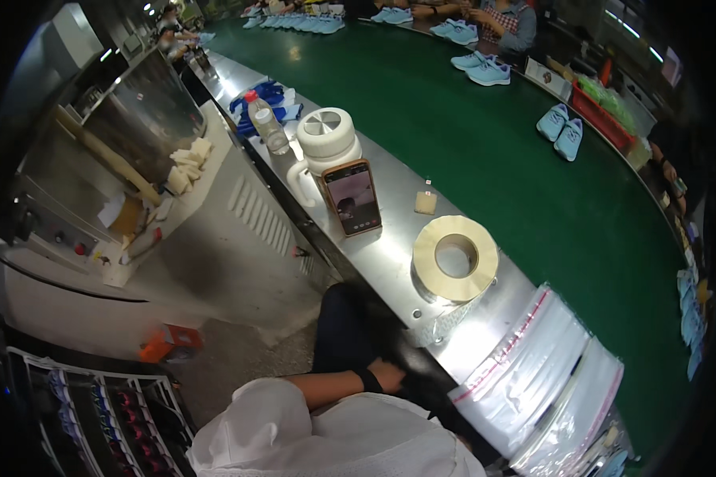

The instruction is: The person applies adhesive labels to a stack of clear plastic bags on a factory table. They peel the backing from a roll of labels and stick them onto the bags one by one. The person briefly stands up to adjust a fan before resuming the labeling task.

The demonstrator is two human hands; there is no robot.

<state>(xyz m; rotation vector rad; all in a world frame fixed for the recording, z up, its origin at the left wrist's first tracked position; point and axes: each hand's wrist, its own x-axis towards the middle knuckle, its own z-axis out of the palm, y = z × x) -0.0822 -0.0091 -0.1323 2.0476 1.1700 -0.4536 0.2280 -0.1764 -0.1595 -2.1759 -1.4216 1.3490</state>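
Note:
My left hand (pixel 387 376), with a black band at its wrist, rests low by my lap beside the metal table's edge. Its fingers are too dark and hidden to make out. My right hand is out of view. On the metal ledge (pixel 402 274) nearby stands a cream roll of tape or labels (pixel 423 258). A stack of clear plastic bags (pixel 525 374) with pink edges lies to its right. Farther off, a phone (pixel 354 199) with a lit screen leans upright against a white lidded jug (pixel 326 135). A small beige square piece (pixel 426 203) lies near the roll.
A green conveyor belt (pixel 485 143) runs alongside, carrying light blue shoes (pixel 561 131). Beyond it are other people at work and a red crate (pixel 601 115). A bottle (pixel 266 123) stands behind the jug. At left are a grey machine (pixel 223 230) and a shoe rack (pixel 95 381).

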